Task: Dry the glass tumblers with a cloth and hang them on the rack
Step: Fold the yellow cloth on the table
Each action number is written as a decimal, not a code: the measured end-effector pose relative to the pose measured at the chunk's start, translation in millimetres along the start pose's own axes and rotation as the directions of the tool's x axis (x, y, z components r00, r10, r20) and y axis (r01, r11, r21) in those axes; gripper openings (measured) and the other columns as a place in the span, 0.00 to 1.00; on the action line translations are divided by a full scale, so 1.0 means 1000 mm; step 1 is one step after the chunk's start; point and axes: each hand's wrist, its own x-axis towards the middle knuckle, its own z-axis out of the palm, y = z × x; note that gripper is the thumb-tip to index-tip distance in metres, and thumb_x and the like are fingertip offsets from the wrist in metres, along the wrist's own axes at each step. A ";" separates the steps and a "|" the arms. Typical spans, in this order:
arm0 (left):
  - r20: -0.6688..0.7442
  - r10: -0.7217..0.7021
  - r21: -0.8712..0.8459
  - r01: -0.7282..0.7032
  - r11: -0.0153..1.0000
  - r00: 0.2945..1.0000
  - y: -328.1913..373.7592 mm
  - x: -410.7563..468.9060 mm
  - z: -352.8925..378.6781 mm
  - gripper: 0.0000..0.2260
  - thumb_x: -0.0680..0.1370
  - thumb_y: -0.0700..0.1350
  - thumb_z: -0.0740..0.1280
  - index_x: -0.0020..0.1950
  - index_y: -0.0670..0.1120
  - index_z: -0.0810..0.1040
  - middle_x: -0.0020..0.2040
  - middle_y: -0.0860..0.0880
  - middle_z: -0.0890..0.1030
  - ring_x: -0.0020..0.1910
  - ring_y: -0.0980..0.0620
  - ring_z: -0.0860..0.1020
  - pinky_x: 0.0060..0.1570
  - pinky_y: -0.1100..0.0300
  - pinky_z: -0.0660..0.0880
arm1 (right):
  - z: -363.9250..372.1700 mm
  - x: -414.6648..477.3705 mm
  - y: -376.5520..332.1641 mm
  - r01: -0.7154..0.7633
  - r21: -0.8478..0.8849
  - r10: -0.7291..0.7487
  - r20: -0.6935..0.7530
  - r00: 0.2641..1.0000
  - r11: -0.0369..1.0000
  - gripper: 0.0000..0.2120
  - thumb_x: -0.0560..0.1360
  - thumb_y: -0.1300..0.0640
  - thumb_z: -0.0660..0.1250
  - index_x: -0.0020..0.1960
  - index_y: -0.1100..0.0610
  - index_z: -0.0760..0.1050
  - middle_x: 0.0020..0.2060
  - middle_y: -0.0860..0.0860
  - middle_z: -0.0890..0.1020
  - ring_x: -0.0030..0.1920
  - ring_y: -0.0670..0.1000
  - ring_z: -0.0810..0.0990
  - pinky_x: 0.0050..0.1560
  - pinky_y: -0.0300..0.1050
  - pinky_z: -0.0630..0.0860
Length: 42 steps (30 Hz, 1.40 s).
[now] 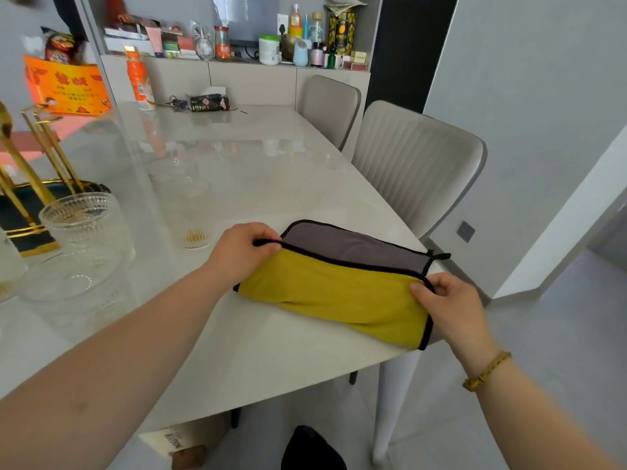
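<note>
Right now the cloth (339, 293), yellow on one face and grey on the other with a black trim, lies folded on the near right corner of the table (271, 157), its right end hanging a little past the edge. Its long axis runs across you, from upper left down to lower right, and you have one hand at each end. Your left hand (244, 252) pinches the black trim at the cloth's left corner; your right hand (448, 307) pinches the trim at the right end, thumb on the yellow face. The hands are well apart, with the whole cloth stretched between them.

Everything you need next lies to your left. A ribbed tumbler (88, 225) stands upright near the table's left side, and a second tumbler (185, 205), clear with an amber tint at its base, stands between it and your left hand. More clear glass shows at the lower left, too faint to make out its shape. The gold rack (37, 174) rises just behind the ribbed tumbler, on a dark tray.

So your left hand is the nearer one to the glasses, the second tumbler closest of all. Likely you gather the cloth into your right hand and reach left for that glass.
</note>
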 end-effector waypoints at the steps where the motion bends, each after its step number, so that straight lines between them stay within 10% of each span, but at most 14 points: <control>1: -0.006 -0.009 0.035 0.009 0.999 1.000 -0.002 0.006 0.005 0.06 0.75 0.39 0.66 0.50 0.43 0.80 0.49 0.48 0.80 0.50 0.53 0.74 0.49 0.66 0.66 | 0.001 0.006 0.003 -0.011 -0.090 0.012 0.009 1.000 0.996 0.06 0.73 0.58 0.67 0.38 0.53 0.73 0.33 0.45 0.74 0.40 0.49 0.73 0.41 0.41 0.68; 7: 0.010 0.153 0.372 -0.146 0.917 0.988 -0.022 0.007 0.015 0.17 0.74 0.44 0.67 0.63 0.45 0.74 0.65 0.44 0.72 0.63 0.44 0.71 0.61 0.58 0.63 | 0.007 0.011 0.009 0.112 -0.366 -0.151 -0.079 0.985 0.924 0.18 0.71 0.55 0.69 0.59 0.58 0.71 0.43 0.48 0.74 0.47 0.48 0.71 0.45 0.42 0.67; 13: 0.295 0.336 0.264 -0.414 0.871 0.895 -0.026 -0.030 -0.009 0.28 0.63 0.63 0.58 0.53 0.47 0.81 0.51 0.55 0.79 0.50 0.59 0.75 0.51 0.67 0.68 | 0.002 -0.023 0.017 0.714 -0.455 -0.630 0.350 0.694 0.533 0.12 0.65 0.44 0.64 0.41 0.52 0.76 0.37 0.47 0.80 0.42 0.44 0.73 0.43 0.37 0.69; 20: 0.296 0.520 0.410 -0.599 0.688 0.801 -0.029 -0.042 -0.008 0.14 0.69 0.49 0.57 0.36 0.51 0.84 0.36 0.56 0.84 0.38 0.60 0.76 0.25 0.67 0.74 | -0.020 -0.007 0.023 0.749 -0.556 -0.720 0.344 0.603 0.361 0.14 0.64 0.61 0.56 0.32 0.57 0.80 0.29 0.50 0.83 0.30 0.52 0.81 0.42 0.41 0.75; 24: 0.345 0.557 0.395 -0.655 0.643 0.755 -0.019 -0.050 -0.004 0.18 0.74 0.55 0.55 0.36 0.54 0.83 0.34 0.60 0.83 0.30 0.60 0.79 0.27 0.68 0.73 | -0.043 -0.003 0.029 0.745 -0.519 -0.608 0.449 0.655 0.419 0.08 0.62 0.62 0.62 0.34 0.56 0.81 0.32 0.49 0.83 0.33 0.46 0.79 0.40 0.40 0.75; 27: 0.343 0.423 0.275 -0.520 0.809 0.839 -0.012 -0.043 -0.004 0.28 0.70 0.71 0.49 0.44 0.56 0.82 0.47 0.72 0.77 0.49 0.65 0.73 0.42 0.74 0.69 | -0.050 -0.003 0.021 0.653 -0.386 -0.442 0.506 0.740 0.652 0.08 0.66 0.54 0.65 0.37 0.56 0.82 0.35 0.49 0.83 0.43 0.47 0.76 0.44 0.39 0.73; 30: 0.260 0.278 0.360 -0.360 0.860 0.925 -0.020 -0.025 0.005 0.21 0.77 0.59 0.55 0.61 0.48 0.76 0.63 0.55 0.75 0.61 0.57 0.70 0.54 0.70 0.63 | -0.042 0.012 0.006 0.497 -0.316 -0.358 0.406 0.840 0.808 0.04 0.72 0.57 0.68 0.41 0.56 0.80 0.40 0.49 0.81 0.42 0.47 0.77 0.47 0.39 0.71; 35: 0.236 -0.051 0.517 -0.081 0.852 0.970 -0.011 -0.003 0.013 0.11 0.77 0.49 0.64 0.57 0.47 0.77 0.58 0.48 0.76 0.59 0.49 0.72 0.58 0.59 0.66 | -0.005 0.044 -0.001 0.369 -0.558 -0.185 0.358 0.915 0.743 0.11 0.76 0.58 0.62 0.57 0.57 0.75 0.55 0.52 0.78 0.56 0.52 0.74 0.57 0.42 0.69; 42: 0.110 -0.048 0.416 -0.002 0.909 0.993 -0.004 0.001 0.011 0.03 0.76 0.47 0.65 0.45 0.49 0.76 0.42 0.53 0.74 0.43 0.53 0.72 0.49 0.61 0.64 | 0.002 0.054 -0.008 0.341 -0.663 -0.123 0.353 0.928 0.666 0.05 0.75 0.58 0.60 0.44 0.52 0.74 0.46 0.50 0.80 0.52 0.52 0.76 0.53 0.43 0.67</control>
